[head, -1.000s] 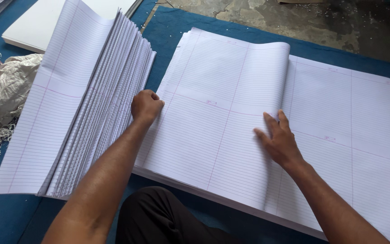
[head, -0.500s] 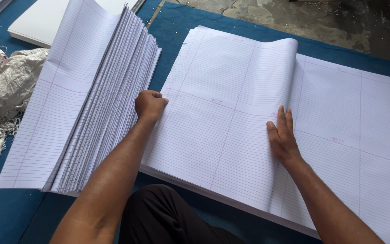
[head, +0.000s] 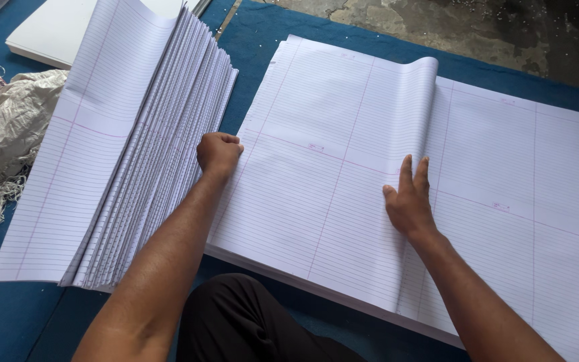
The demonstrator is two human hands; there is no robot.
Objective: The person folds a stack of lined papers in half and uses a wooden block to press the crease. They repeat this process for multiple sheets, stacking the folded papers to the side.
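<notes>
At the bottom centre of the frame a knee in dark trousers [head: 249, 322] shows between the two forearms. From there the left arm runs up to the left hand [head: 218, 153], left of centre, where the grip is curled into a fist with the knuckles pressed on the left edge of the big stack of ruled sheets [head: 504, 221]; whether it pinches a sheet edge cannot be told. The right hand [head: 410, 201], right of centre, lies flat, its grip spread with fingers together and pointing up the frame, palm down on the folded-over top sheet [head: 330, 167]. That sheet is doubled from the right, and its rolled fold stands as a soft hump just above the fingertips, running toward the upper middle of the frame. The stack under it spreads from the centre to the right edge, its lined face crossed by thin pink rules.

In the left half lies a separate pile of folded ruled sheets [head: 122, 174], its edges fanned toward the fist and just beside it. Everything rests on a blue cloth [head: 8, 322]. At the left edge sits crumpled whitish sacking [head: 1, 141]. Farther off, in the upper left, lies a plain white board [head: 55, 33], and along the upper right bare grey concrete floor [head: 450, 27].
</notes>
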